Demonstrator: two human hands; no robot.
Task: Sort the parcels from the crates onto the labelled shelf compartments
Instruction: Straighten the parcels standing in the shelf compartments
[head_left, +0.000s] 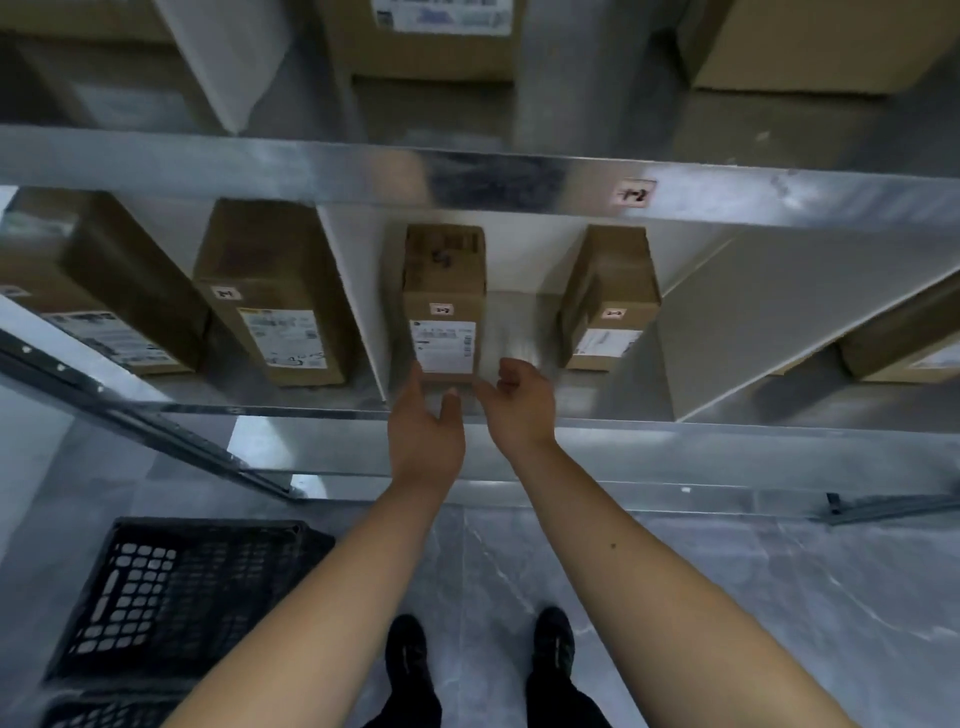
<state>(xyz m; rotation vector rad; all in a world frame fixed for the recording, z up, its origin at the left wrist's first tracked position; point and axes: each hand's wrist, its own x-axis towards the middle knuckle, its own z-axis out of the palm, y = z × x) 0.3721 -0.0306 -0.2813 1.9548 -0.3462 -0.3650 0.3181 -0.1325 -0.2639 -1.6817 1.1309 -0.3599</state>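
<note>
Left forearm (322, 613) and right forearm (649, 587) bare, up from the bottom edge toward the front lip of the lower shelf (675, 427). Black shoes (410, 654) below between them on grey floor (727, 597). Black slatted crate (171, 597) just left of the shoes, cut by the lower-left edge, inside not readable. Left hand (426, 431) with fingers straight, released, tips at the bottom front edge of the middle parcel (444, 306); blurred, can't tell whether touching or just short. Right hand (519, 405) loosely curled, grasping nothing, just beside the parcel's front right corner. Middle parcel flat on the shelf, label end forward, near the front lip, in the compartment under tag 1-2 (636, 193). White divider (353, 291) just beside its left flank. Open strip of bare shelf on its right, then a second parcel (608, 306), apart from it. Slanted grey panel (779, 322) along the compartment's right side. Another parcel (270, 296) past the divider on the left. Upper beam (311, 166) over the parcel tops, more boxes (426, 47) above.
</note>
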